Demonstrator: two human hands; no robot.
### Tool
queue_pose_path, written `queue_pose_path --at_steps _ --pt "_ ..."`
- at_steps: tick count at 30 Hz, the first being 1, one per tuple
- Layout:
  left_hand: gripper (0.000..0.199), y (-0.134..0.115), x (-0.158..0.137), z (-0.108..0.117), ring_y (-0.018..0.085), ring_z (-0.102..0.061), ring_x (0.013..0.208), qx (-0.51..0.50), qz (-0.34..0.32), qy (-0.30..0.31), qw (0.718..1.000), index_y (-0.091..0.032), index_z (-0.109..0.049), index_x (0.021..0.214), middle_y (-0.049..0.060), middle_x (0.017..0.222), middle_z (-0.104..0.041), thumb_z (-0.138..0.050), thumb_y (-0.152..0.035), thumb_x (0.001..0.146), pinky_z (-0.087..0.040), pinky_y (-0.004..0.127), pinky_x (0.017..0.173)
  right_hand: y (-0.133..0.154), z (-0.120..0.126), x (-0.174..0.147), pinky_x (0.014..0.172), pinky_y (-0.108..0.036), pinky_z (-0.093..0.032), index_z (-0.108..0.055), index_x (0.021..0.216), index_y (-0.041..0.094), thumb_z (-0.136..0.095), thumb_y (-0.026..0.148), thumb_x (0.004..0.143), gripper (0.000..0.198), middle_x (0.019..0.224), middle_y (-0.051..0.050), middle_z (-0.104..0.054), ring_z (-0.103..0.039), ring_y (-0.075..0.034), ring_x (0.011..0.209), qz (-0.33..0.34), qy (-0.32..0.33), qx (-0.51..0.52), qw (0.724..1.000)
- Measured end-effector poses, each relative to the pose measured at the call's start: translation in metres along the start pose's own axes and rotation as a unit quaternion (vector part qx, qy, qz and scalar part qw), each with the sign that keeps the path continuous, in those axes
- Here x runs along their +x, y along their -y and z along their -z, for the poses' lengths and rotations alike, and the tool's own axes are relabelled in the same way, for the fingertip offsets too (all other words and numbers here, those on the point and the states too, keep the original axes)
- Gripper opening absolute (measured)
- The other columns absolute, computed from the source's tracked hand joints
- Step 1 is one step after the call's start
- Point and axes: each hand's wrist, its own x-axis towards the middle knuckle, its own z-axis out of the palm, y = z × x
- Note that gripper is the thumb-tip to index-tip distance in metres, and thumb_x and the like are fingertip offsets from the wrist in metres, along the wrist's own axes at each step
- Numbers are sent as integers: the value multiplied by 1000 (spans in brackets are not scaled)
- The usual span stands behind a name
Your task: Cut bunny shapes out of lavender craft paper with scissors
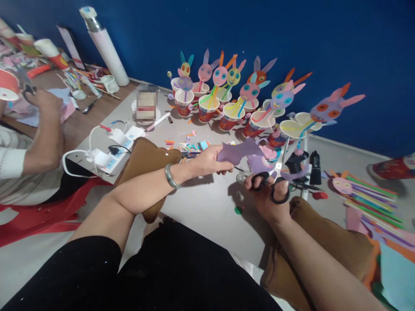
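Purple paper sits pinched in the left hand; the right hand grips scissors.

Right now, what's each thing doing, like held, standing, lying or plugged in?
Jagged purple paper: held, left hand
Black-handled metal scissors: held by the loops, right hand
Red paper cups: upright, rabbit-eared paper faces above
Tall white bottle: standing, top on
White power strip: plugs in
Thin colourful sticks: lying down
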Motion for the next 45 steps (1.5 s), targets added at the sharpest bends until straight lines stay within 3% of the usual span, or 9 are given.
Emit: queue_pose_path --at_steps 3,8,12,22,34,45 --pt "9 5 2 1 6 -55 54 -16 -27 19 999 -14 -56 81 -3 65 -61 -63 -17 75 -44 20 53 -2 1 -5 61 -36 -40 -53 71 25 -50 79 83 55 69 -3 -56 -50 -21 64 39 44 -54 997" --pt "13 8 3 1 5 -54 54 -30 -23 36 999 -14 -56 84 -3 65 -61 -64 -24 81 -43 20 54 1 0 -9 58 -34 -41 -56 71 22 -58 79 78 58 69 -5 -60 -52 -20 64 37 139 -174 974" --pt "17 5 2 0 5 -54 55 -33 -18 33 999 -14 -55 83 -3 65 -60 -64 -28 84 -42 21 55 3 -2 -6 61 -34 -42 -55 68 22 -56 80 79 59 66 -4 -61 -53 -19 64 46 129 -231 963" --pt "21 -3 -3 -3 4 -54 54 -71 -7 -8 997 -14 -55 76 -3 63 -60 -67 -30 83 -44 21 56 0 -3 -7 56 -35 -43 -58 68 23 -58 76 81 55 68 -6 -61 -55 -22 68 4 81 -230 970" --pt "29 -5 -6 -4 8 -64 59 -143 10 23 989 -12 -59 82 2 70 -68 -74 -36 80 -51 23 59 4 -5 -5 59 -35 -42 -55 65 22 -55 76 82 57 65 -5 -59 -53 -21 64 18 88 -246 965" --pt "21 -7 -6 -10 8 -64 58 -114 56 40 991 -11 -64 76 3 67 -68 -68 -30 83 -51 21 59 3 -4 -3 66 -37 -40 -53 62 22 -52 80 81 61 62 -3 -60 -51 -20 62 43 112 -271 955"
